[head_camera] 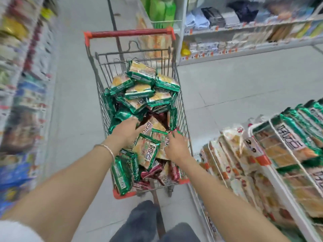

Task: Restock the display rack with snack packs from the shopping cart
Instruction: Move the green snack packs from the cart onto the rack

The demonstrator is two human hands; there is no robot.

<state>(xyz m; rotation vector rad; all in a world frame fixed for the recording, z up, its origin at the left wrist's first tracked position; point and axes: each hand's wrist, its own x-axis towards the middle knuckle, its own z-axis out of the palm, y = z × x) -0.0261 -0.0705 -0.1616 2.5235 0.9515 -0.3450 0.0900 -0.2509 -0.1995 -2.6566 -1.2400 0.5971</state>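
Left hand (128, 130) flat on glossy green foil snack packs (139, 91), right hand (175, 145) alongside, grip unclear, grey wire-mesh shopping cart (111, 67) centre frame

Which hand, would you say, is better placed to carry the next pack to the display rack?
Right, probably: the right hand touches green packs at the shopping cart edge beside the display rack; the left hand is farther away.
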